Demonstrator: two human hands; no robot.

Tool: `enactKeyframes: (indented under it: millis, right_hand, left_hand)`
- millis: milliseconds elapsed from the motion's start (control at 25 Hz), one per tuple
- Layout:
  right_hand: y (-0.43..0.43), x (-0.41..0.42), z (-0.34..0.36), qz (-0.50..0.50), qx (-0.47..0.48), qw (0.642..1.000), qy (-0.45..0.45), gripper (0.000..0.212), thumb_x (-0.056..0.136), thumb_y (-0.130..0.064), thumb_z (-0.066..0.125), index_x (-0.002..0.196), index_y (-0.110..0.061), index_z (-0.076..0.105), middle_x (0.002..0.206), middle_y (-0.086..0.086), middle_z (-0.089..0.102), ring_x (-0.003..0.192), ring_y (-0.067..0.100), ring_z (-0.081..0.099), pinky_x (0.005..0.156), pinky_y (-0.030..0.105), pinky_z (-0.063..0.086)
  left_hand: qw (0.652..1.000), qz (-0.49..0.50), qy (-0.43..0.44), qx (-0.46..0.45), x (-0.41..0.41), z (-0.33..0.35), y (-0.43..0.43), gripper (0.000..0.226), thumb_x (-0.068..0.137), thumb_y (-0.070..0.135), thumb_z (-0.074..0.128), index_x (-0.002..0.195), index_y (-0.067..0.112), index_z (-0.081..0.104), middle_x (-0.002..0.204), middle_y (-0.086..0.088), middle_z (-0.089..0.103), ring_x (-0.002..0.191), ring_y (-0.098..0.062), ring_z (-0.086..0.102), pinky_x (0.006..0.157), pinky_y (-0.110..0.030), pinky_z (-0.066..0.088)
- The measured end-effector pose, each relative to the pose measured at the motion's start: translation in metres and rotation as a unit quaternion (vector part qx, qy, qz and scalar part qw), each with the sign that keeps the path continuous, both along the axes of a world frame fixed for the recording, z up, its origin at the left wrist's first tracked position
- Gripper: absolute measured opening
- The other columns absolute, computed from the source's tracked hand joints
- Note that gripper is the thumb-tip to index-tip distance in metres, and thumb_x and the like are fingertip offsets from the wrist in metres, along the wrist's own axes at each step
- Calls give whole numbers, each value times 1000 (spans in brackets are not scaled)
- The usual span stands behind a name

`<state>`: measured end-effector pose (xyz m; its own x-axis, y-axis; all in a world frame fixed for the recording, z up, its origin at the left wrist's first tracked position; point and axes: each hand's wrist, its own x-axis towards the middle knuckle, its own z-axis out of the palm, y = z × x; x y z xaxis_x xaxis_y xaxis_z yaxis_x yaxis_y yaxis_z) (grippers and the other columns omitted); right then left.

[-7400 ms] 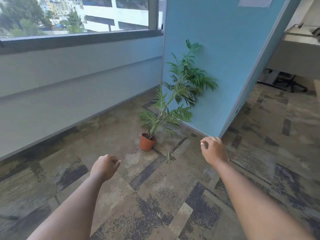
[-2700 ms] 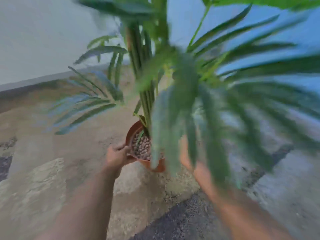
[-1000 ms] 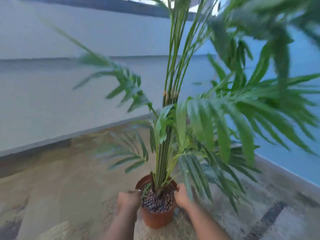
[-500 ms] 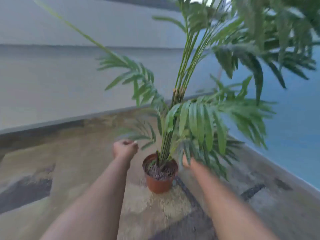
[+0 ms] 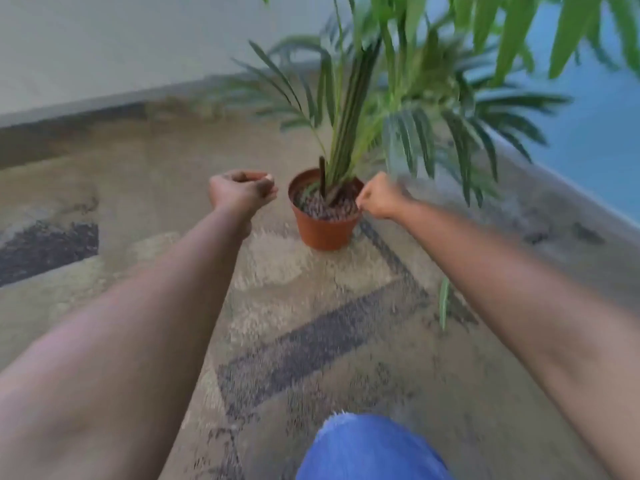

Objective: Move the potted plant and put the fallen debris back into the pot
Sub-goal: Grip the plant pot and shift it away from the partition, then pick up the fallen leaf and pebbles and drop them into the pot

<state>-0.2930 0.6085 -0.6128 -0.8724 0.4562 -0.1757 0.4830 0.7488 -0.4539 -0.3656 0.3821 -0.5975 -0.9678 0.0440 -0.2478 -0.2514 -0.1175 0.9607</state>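
A terracotta pot [image 5: 323, 232] stands upright on the carpet, filled with brown pebbles, and a tall green palm plant [image 5: 398, 84] grows out of it. My left hand [image 5: 240, 194] hovers just left of the pot, apart from it, fingers curled and holding nothing. My right hand [image 5: 379, 197] is loosely fisted at the pot's right rim; the blur hides whether it touches. A fallen green leaf [image 5: 443, 303] lies on the carpet to the right of the pot.
A pale wall with a skirting board [image 5: 104, 102] runs behind the pot. A blue partition [image 5: 588, 126] stands to the right. Patterned carpet [image 5: 311, 341] stretches toward me. My knee in blue cloth [image 5: 370, 448] shows at the bottom.
Both hands have let go of the pot, which now stands on the carpet. My view has tilted down and pulled back, and my knee has come into sight.
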Motion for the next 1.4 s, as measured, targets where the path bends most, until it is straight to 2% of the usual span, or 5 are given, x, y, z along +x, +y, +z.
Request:
enactKeyframes:
  millis: [280,480,800,1120,1400]
  right_hand:
    - [8,103,-84,56,-66,990,-113,14,77,-13,80,91,-12,80,87,-2,75,57,-5,55,53,10,42]
    - [47,205,-110,-32,-121,985,-121,9,76,-13,80,84,-17,79,75,-6,71,62,-1,59,58,14,41]
    - [51,349,-123,-149,-178,967,-102,20,75,-15,81,71,-32,71,65,-22,64,54,-15,59,52,5,41]
    - [11,463,-148,-239,-227,934,-138,7,79,-14,78,82,-20,76,74,-14,70,52,-10,61,50,7,43]
    - [-18,460,-168,-193,-295,930,-104,5,79,-19,76,84,-20,74,76,-7,74,67,-1,70,61,18,58]
  left_hand:
    - [984,-132,-104,-66,108,-121,63,11,83,-2,74,91,-6,68,85,-17,67,81,-25,67,71,-24,61]
    - [957,-241,-88,-134,139,-140,99,10,84,1,73,78,5,67,77,-9,67,68,-15,65,60,-13,58]
    - [858,-423,-3,-291,214,-187,105,10,78,20,82,74,23,73,77,-1,75,73,-18,73,76,-37,63]
    - [757,-533,86,-368,274,-233,109,37,65,26,90,95,19,70,86,6,64,76,-9,62,61,-14,44]
    - [770,-492,179,-364,285,-246,103,28,70,19,85,94,16,71,91,5,58,77,-5,54,68,-9,39]
